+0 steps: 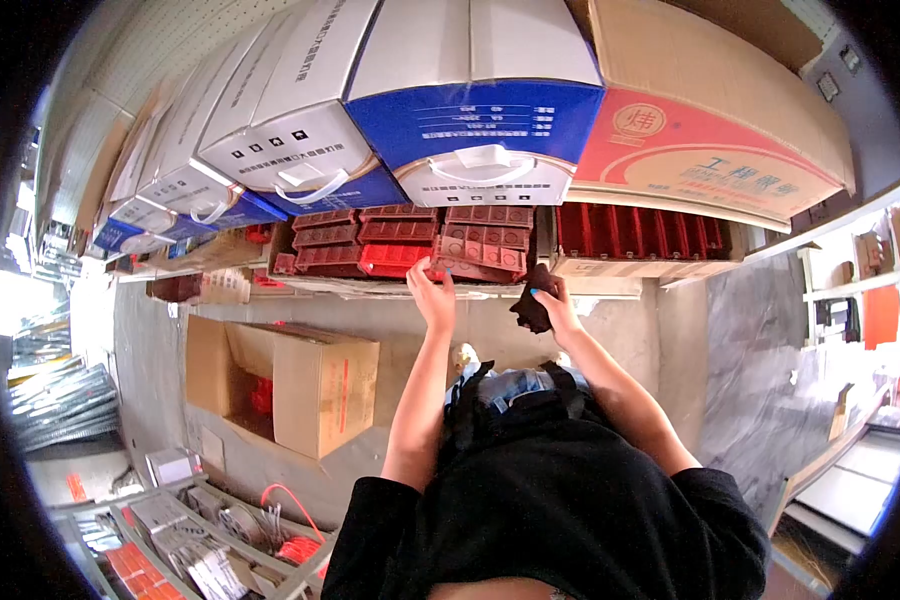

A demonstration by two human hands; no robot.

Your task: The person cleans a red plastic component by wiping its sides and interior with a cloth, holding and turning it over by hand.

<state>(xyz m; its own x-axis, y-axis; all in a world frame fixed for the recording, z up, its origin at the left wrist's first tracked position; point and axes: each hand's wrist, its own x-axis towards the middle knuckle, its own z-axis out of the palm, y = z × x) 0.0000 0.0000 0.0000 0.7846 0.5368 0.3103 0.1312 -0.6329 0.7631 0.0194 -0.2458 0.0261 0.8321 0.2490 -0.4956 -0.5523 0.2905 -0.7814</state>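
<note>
My right hand point(560, 305) is closed on a dark, crumpled cloth point(532, 312), a blue-painted thumbnail showing on top. My left hand point(433, 297) has its fingers apart, with the tips at the front edge of stacked red plastic boxes point(482, 246); whether they press on them I cannot tell. These boxes, with round marks on their faces, lie in rows inside an open carton on the shelf. A brighter red box point(395, 260) sits just left of my left fingertips.
Large white-and-blue cartons point(475, 130) and a brown-and-red carton point(700, 150) stand above. Another open carton point(650, 266) holds red parts at right. An open cardboard box point(325, 390) sits on the floor at left. Lower left is a rack point(210, 540) of goods.
</note>
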